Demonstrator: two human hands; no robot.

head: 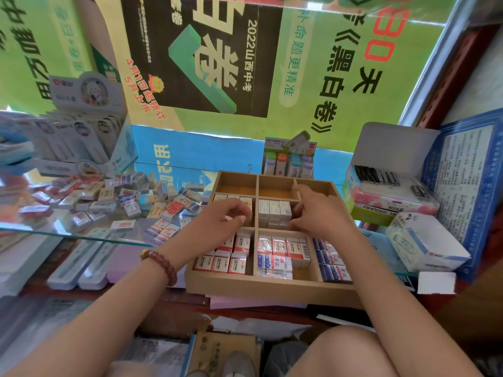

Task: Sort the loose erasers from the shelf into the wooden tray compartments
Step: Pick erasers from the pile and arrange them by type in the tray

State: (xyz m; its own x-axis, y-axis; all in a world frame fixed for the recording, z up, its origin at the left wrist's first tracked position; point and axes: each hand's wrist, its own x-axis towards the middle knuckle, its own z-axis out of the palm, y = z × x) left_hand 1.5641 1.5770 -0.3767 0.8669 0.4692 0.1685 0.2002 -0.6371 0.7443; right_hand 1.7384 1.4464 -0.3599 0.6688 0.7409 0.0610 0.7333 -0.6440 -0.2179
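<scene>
Task item: loose erasers [130, 202], lying in a scattered heap on the glass shelf [81, 235], to the left of the wooden tray [272, 291].
Tray layout: nine compartments, three rows of three.
Back row [236, 186]: bare wood is visible in each compartment that can be seen; no erasers are loaded.
Middle row, left: pale erasers [234, 199] stand along the back wall; the rest is covered by the left hand [226, 217].
Middle row, centre: white erasers [273, 210] are packed upright in a tight block.
Middle row, right: covered by the right hand [318, 216].
Front row, left: red-and-white erasers [221, 263], in neat rows.
Front row, centre: mixed stock [280, 257], red-and-white at the back and blue-and-white at the front, with some floor free.
Front row, right: blue erasers [333, 270], stacked flat.
Left hand position: over the middle-left compartment, fingers curled downward.
Right hand position: against the right side of the white block, fingers bent toward it.
Grip state, both hands: the fingertips are hidden behind the knuckles, so it cannot be determined whether either hand pinches an eraser.
Progress estimate: about half complete. At least five compartments carry stock.
Remaining work: a large heap on the shelf is still unsorted, and the back row has not been started.
</scene>
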